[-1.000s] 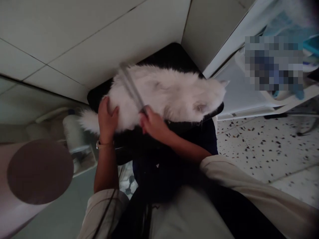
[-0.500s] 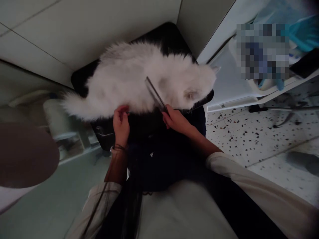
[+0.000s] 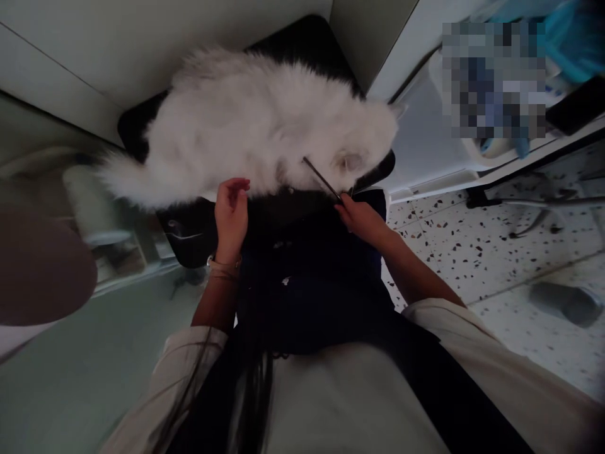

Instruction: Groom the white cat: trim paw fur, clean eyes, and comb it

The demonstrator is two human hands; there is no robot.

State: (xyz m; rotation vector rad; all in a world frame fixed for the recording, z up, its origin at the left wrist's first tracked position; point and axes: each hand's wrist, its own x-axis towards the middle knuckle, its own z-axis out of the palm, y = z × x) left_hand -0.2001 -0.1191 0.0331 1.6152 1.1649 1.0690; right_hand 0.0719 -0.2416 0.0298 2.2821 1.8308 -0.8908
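Note:
A long-haired white cat (image 3: pixel 246 120) lies on a black padded surface (image 3: pixel 302 44), its head to the right and its bushy tail to the left. My right hand (image 3: pixel 362 217) is closed around one end of a slim metal comb (image 3: pixel 321 178), which shows nearly edge-on as a thin dark line, its tip over the fur near the neck. Beside the cat's near flank is my left hand (image 3: pixel 231 211), with fingers loosely curled and the thumb a little apart; I see nothing in it. A small pale tuft (image 3: pixel 290 190) shows at the cat's lower edge.
White bits (image 3: pixel 285 280) lie on the dark cloth over my lap. At the right stands a white cart (image 3: pixel 425 148) with blurred-out items and a blue bag (image 3: pixel 571 44). A round brown seat (image 3: pixel 45 271) is at the left; a tiled wall (image 3: pixel 142 31) rises behind.
My right hand has moved right with the comb, which has turned to a thinner outline. My left hand has spread slightly from a pinch. The view has shifted a little.

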